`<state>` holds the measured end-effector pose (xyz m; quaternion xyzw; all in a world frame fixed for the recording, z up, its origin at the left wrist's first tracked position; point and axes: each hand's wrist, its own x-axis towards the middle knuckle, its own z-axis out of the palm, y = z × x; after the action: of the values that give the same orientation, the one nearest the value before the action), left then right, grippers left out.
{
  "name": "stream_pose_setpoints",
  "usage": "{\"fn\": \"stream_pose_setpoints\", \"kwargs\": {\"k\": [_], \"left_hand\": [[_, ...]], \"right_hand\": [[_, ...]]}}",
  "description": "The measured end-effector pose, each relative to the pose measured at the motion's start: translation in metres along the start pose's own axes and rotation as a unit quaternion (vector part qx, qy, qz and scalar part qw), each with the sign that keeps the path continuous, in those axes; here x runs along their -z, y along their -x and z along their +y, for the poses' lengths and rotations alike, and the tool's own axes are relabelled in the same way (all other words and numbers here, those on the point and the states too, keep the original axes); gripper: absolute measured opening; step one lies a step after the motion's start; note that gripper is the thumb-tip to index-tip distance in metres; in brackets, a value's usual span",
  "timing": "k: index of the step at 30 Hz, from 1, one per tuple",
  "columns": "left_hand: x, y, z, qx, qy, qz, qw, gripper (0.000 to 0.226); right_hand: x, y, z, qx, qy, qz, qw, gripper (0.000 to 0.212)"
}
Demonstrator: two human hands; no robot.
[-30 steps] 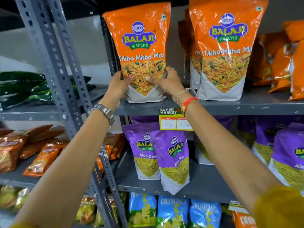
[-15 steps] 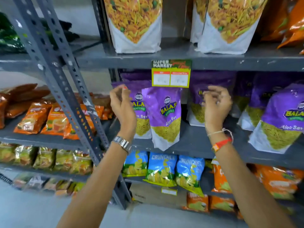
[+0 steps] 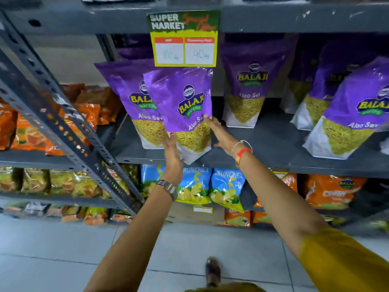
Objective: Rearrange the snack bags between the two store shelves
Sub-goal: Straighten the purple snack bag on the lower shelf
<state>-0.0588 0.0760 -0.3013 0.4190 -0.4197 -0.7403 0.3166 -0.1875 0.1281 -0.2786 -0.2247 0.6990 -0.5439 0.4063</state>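
Front Aloo Sev bag [image 3: 185,110] tilted at the middle shelf [image 3: 273,161] edge, left hand [image 3: 171,152] and right hand [image 3: 219,133] flat, fingers open against its sides, not gripping; could slip or topple neighbouring bag [image 3: 134,102].

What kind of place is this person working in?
Most likely a supermarket or grocery aisle. Grey metal shelves hold rows of packaged snacks, such as the purple Aloo Sev bag between both hands, and a "Super Market" price tag hangs from the shelf edge above.
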Motion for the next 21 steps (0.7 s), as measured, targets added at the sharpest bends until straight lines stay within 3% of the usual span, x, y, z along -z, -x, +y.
{"fn": "stream_pose_setpoints", "kwargs": {"k": [6,11,15,21], "left_hand": [[-0.016,-0.007,-0.010,-0.071,-0.086,0.035,0.993,0.056],[-0.045,-0.012,-0.007,-0.108,-0.096,-0.043,0.989,0.046],[-0.075,-0.025,-0.008,-0.102,-0.147,-0.094,0.979,0.026],[-0.106,-0.034,-0.023,-0.072,-0.188,-0.191,0.961,0.029]], "right_hand": [[0.008,-0.006,0.009,0.026,-0.009,0.035,0.999,0.063],[0.039,0.005,0.022,0.120,-0.079,0.118,0.983,0.043],[0.067,0.005,0.029,0.133,-0.118,0.192,0.965,0.036],[0.106,0.000,0.054,0.073,-0.088,0.272,0.955,0.071]]}}
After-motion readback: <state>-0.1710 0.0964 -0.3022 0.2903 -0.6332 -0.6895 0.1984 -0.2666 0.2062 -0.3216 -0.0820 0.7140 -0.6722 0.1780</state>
